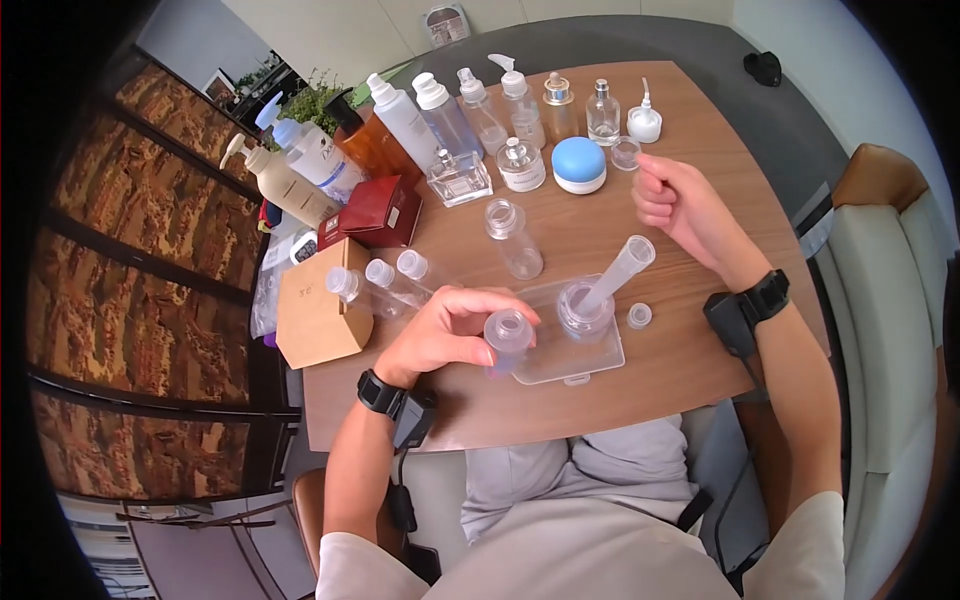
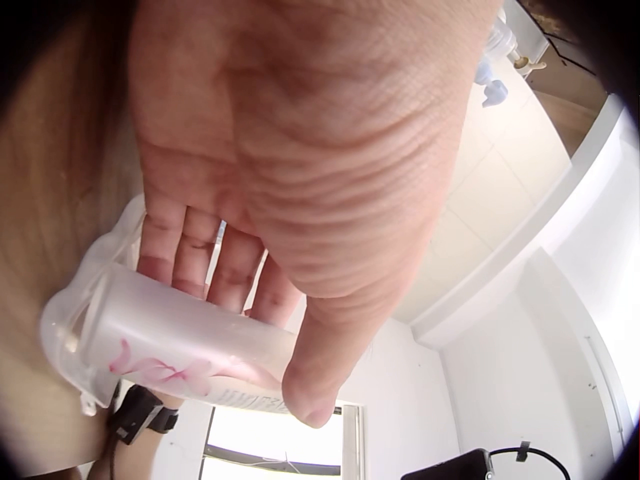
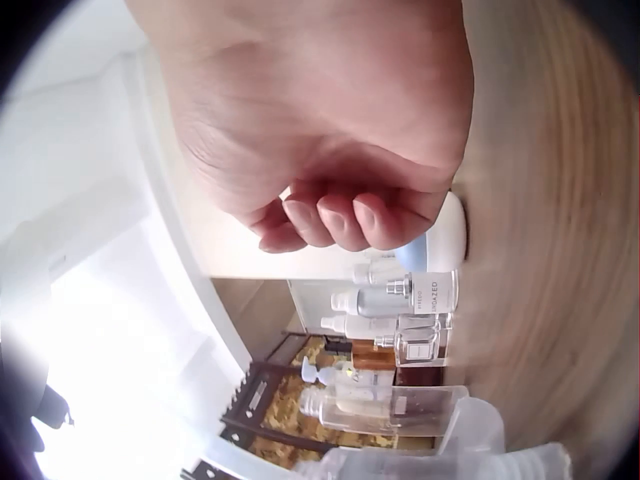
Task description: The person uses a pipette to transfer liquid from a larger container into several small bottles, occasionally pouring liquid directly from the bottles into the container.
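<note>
My left hand (image 1: 455, 330) grips a translucent bottle (image 1: 508, 340) with an uncapped neck, its thumb and fingers on either side. Pink flowers and small print show on that bottle in the left wrist view. Up at the right, my right hand (image 1: 680, 205) is raised with fingers curled; nothing shows in its grasp in the right wrist view. By its fingertips in the head view is a small clear round dish (image 1: 625, 152). Between the hands, a clear tube (image 1: 622, 272) leans up out of a round clear jar (image 1: 583, 318) on a clear plastic tray (image 1: 608, 362).
A small cap (image 1: 640, 316) lies right of the tray. Beyond it stands an open clear bottle (image 1: 518, 245). Several clear bottles (image 1: 385, 285) lean near a cardboard box (image 1: 320, 305). Along the back are pump bottles, perfume bottles and a blue-lidded jar (image 1: 579, 165).
</note>
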`<action>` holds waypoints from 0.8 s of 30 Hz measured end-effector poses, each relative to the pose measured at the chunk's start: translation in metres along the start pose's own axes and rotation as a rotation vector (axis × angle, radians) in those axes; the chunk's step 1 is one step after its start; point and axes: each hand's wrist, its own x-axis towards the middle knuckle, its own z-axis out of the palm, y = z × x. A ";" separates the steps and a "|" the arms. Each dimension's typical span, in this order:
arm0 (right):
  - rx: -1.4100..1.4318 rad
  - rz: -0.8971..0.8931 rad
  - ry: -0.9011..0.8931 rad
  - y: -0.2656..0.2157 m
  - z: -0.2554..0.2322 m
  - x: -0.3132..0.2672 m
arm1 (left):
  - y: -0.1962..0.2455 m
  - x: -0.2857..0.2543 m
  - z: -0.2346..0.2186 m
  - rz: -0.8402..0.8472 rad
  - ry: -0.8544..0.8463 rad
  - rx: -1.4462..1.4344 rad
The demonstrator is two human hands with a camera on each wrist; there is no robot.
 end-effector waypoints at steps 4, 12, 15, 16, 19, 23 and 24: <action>0.107 -0.020 0.041 0.001 -0.014 -0.006 | -0.002 0.001 -0.001 -0.003 -0.014 0.013; 0.096 -0.037 0.074 -0.001 -0.027 -0.001 | -0.003 0.000 -0.002 -0.002 -0.007 0.029; 0.086 -0.034 0.061 0.001 -0.028 0.000 | -0.003 0.002 0.000 0.045 -0.025 0.043; 0.084 -0.033 0.057 0.000 -0.028 0.000 | -0.003 0.002 0.001 0.047 -0.021 0.043; 0.099 -0.027 0.066 0.000 -0.026 0.000 | -0.003 0.002 0.002 0.041 -0.004 0.021; 0.091 -0.031 0.075 -0.001 -0.025 0.000 | -0.003 0.001 0.001 0.031 -0.004 0.029; 0.087 -0.027 0.075 -0.001 -0.026 0.000 | -0.002 0.001 0.001 0.019 -0.007 0.023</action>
